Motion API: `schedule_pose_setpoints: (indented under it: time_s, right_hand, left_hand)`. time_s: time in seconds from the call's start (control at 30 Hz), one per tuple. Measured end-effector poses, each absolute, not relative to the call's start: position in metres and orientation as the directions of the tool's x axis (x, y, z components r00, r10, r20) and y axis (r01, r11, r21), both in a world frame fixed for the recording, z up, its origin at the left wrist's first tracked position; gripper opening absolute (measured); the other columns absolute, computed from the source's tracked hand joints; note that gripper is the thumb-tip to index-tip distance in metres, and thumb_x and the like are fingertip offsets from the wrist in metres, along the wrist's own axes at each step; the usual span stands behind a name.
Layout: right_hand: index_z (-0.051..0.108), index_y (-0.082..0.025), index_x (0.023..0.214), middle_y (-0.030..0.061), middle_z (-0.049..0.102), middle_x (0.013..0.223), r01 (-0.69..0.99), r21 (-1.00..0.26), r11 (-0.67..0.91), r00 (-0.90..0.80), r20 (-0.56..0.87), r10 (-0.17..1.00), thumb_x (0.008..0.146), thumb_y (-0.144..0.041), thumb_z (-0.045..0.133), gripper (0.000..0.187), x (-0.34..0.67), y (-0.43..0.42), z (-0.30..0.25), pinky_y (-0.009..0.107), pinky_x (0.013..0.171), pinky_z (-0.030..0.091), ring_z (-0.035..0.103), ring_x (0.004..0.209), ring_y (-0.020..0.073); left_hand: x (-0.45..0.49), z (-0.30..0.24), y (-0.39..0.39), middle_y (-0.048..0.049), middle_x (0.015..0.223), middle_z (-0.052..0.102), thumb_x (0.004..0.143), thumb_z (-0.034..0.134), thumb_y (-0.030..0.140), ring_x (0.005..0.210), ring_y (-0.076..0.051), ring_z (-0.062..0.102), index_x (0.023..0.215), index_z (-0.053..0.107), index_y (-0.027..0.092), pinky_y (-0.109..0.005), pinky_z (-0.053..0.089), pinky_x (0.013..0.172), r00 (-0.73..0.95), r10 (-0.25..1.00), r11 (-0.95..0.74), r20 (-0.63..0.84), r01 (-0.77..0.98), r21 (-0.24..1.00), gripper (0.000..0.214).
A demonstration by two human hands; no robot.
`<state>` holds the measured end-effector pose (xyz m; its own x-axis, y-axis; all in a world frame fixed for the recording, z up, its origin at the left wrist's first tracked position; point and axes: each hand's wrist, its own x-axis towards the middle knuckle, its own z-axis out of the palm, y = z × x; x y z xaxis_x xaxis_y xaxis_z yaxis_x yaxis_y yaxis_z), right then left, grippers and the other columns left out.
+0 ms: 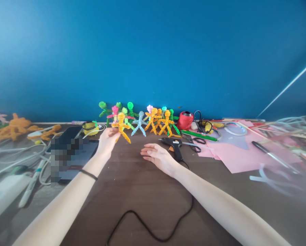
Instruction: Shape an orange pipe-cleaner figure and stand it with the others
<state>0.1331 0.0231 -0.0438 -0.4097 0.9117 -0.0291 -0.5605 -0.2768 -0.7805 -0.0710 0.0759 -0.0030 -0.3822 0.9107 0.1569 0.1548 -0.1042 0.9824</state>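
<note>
An orange pipe-cleaner figure point(121, 125) with a round head and spread limbs is upright in my left hand point(108, 138), whose fingers close on its left side. My right hand point(158, 156) hovers at or rests on the dark table with its fingers stretched out and nothing in it. Beyond both hands stand several more pipe-cleaner figures against the blue wall, among them a grey-blue one point(139, 123), an orange one point(167, 123) and a green one point(130, 108). Just right of my right hand lies a black glue gun point(176, 147).
The glue gun's black cord point(153, 234) loops across the table's front. Scissors point(195, 143), a green craft knife point(199, 135), red yarn point(185, 120) and pink paper point(235, 159) lie right. A phone point(67, 136), white cables and a marker point(32, 186) crowd the left.
</note>
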Motion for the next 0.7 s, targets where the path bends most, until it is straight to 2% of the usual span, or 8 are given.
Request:
schedule_pose_setpoints:
  time_s: [0.13, 0.37, 0.6, 0.7]
  right_hand:
    - [0.059, -0.017, 0.087, 0.0037, 0.064, 0.086, -0.554, -0.785, -0.276, -0.428, -0.015, 0.904, 0.062, -0.019, 0.071, 0.028, 0.134, 0.024, -0.046, 0.032, 0.081, 0.043, 0.06, 0.086, 0.0164]
    - [0.059, -0.016, 0.083, 0.0029, 0.063, 0.083, -0.546, -0.791, -0.275, -0.441, -0.007, 0.897, 0.063, -0.019, 0.069, 0.022, 0.133, 0.024, -0.045, 0.03, 0.076, 0.044, 0.06, 0.082, 0.0142]
    - [0.06, -0.016, 0.08, 0.0025, 0.063, 0.079, -0.548, -0.788, -0.28, -0.44, -0.013, 0.898, 0.063, -0.019, 0.069, 0.019, 0.133, 0.024, -0.043, 0.027, 0.072, 0.044, 0.06, 0.077, 0.0129]
    - [0.059, -0.016, 0.078, 0.0022, 0.063, 0.078, -0.546, -0.788, -0.284, -0.443, -0.016, 0.896, 0.063, -0.019, 0.069, 0.018, 0.133, 0.024, -0.043, 0.028, 0.071, 0.044, 0.059, 0.075, 0.0125]
  left_hand:
    - [-0.089, 0.003, 0.101, 0.0019, 0.059, 0.057, 0.051, 0.061, 0.014, 0.059, -0.012, 0.055, 0.071, 0.054, 0.015, -0.025, 0.042, 0.057, -0.476, 0.868, -0.103, 0.14, 0.104, 0.989, 0.021]
    - [-0.095, 0.005, 0.126, 0.0025, 0.054, 0.055, 0.05, 0.057, 0.007, 0.054, -0.012, 0.055, 0.065, 0.05, 0.015, -0.027, 0.045, 0.059, -0.552, 0.828, -0.111, 0.104, 0.021, 0.994, 0.018]
    - [-0.098, 0.005, 0.14, 0.004, 0.051, 0.053, 0.053, 0.054, 0.009, 0.051, -0.011, 0.052, 0.073, 0.049, 0.015, -0.025, 0.043, 0.057, -0.469, 0.842, -0.213, 0.266, 0.164, 0.963, 0.022]
    - [-0.099, -0.003, 0.148, 0.0027, 0.057, 0.055, 0.053, 0.056, 0.011, 0.054, -0.011, 0.053, 0.076, 0.051, 0.015, -0.024, 0.043, 0.056, -0.458, 0.847, -0.212, 0.271, 0.178, 0.961, 0.024]
